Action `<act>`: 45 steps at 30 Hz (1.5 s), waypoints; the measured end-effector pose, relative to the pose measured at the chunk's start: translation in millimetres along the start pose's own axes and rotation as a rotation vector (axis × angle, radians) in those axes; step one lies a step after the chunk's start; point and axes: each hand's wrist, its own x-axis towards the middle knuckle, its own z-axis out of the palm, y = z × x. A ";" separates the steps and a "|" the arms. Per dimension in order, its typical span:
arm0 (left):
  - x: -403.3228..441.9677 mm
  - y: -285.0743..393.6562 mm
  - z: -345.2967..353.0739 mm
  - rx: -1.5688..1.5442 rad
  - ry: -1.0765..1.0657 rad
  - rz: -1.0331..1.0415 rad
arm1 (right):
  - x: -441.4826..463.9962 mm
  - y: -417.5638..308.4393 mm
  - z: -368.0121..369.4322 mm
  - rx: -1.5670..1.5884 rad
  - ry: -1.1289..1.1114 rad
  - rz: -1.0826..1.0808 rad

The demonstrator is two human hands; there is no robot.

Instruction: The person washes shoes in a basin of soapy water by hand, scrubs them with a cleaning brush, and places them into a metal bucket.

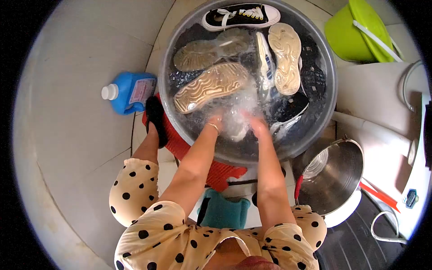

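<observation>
A large grey tub (332,90) of water holds several shoes. My left hand (217,120) and my right hand (255,123) are dipped into foaming, splashing water at its near side. Between them shows something whitish (237,133), blurred by the splash. Water and motion hide the fingers of both hands. Just beyond my left hand lies a shoe with a tan wavy sole (211,86), sole up. To the right of my right hand is a dark shoe with a white edge (291,108). Farther back are a cream-soled shoe (285,58) and a black laced sneaker (243,15).
A blue jug (130,92) with a white cap stands left of the tub. A lime green bucket (357,31) is at the back right, a steel pot (333,177) at the near right. A red mat (220,173) lies partly under the tub.
</observation>
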 end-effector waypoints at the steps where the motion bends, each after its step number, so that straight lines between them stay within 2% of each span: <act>1: 7.0 -4.4 4.2 -0.320 -0.007 -0.173 | 21.0 9.4 -3.9 0.188 -0.279 -0.093; 2: 14.0 -8.0 7.4 -0.639 0.043 -0.348 | 38.1 21.3 -5.4 0.185 -0.243 -0.067; 4: 29.8 2.2 -2.3 -0.529 0.131 -0.376 | 16.0 -1.3 -9.6 0.177 -0.167 -0.017; 5: 37.7 27.0 -30.3 -0.104 0.192 -0.229 | 12.2 -3.2 -9.2 0.227 -0.123 -0.048; 6: 37.5 49.6 -49.4 -0.139 0.273 -0.242 | 8.6 -4.9 -8.8 0.277 -0.081 -0.080; 7: 37.2 72.9 -69.4 -0.175 0.355 -0.252 | 11.7 0.6 -6.5 0.387 -0.098 -0.023; 8: 36.2 90.1 -82.1 -0.673 0.450 -0.412 | 11.3 1.2 -2.5 0.500 -0.121 0.030; 9: 34.5 105.2 -95.4 -1.178 0.530 -0.553 | -16.0 -5.2 3.0 0.657 -0.224 -0.134; 10: 28.2 124.0 -111.4 -1.690 0.583 -0.682 | -27.5 -9.0 9.3 0.776 -0.327 -0.159; 11: 16.5 148.4 -131.2 -1.367 0.573 -0.677 | -35.3 -12.7 12.4 0.891 -0.432 -0.191; 13: -11.8 187.9 -183.7 -1.325 0.540 -0.581 | -55.2 -16.9 12.9 1.104 -0.640 -0.248; 14: -22.9 203.9 -201.3 -1.312 0.523 -0.524 | -68.8 -22.8 7.9 1.150 -0.631 -0.263; 15: -33.9 207.7 -213.9 -1.389 0.451 -0.360 | -80.1 -28.1 5.6 1.199 -0.626 -0.280; 16: -44.4 213.0 -225.8 -1.419 0.399 -0.322 | -92.9 -34.9 3.8 1.245 -0.623 -0.292; 17: -57.9 220.0 -237.4 -1.448 0.348 -0.286 | -104.7 -39.5 -5.1 1.246 -0.634 -0.394; 19: -76.5 231.2 -263.8 -1.601 0.277 -0.242 | -138.0 -61.3 -24.2 1.115 -0.647 -0.511; 20: -81.7 227.8 -274.5 -1.545 0.224 -0.221 | -149.1 -71.8 -36.1 1.012 -0.670 -0.567; 21: -89.9 238.9 -296.6 -1.611 0.170 -0.264 | -169.5 -85.4 -45.3 0.958 -0.689 -0.698; 22: -98.0 250.4 -316.9 -1.676 0.114 -0.312 | -220.6 -109.8 -45.9 0.812 -0.460 -0.721; 24: -104.2 252.0 -324.8 -1.677 -0.036 -0.201 | -278.0 -145.3 -49.5 0.346 -0.387 -0.884; 26: -102.3 253.3 -329.1 -1.665 -0.098 -0.281 | -321.4 -168.9 -37.7 -0.006 -0.231 -1.122; 28: -109.7 254.3 -341.6 -1.749 -0.230 -0.226 | -342.2 -178.8 -29.4 -0.428 0.037 -1.317; 30: -111.0 256.4 -347.8 -1.843 -0.327 -0.165 | -362.8 -180.9 -23.8 -0.511 0.118 -1.419; 36: -107.1 267.8 -365.3 -1.882 -0.302 0.104 | -385.5 -185.6 -11.8 -0.806 0.341 -1.576; 38: -108.7 268.5 -365.3 -1.897 -0.275 0.151 | -390.2 -182.7 -5.9 -0.818 0.345 -1.590; 45: -98.2 270.8 -361.1 -2.012 -0.234 0.111 | -392.5 -182.8 -3.3 -0.909 0.419 -1.661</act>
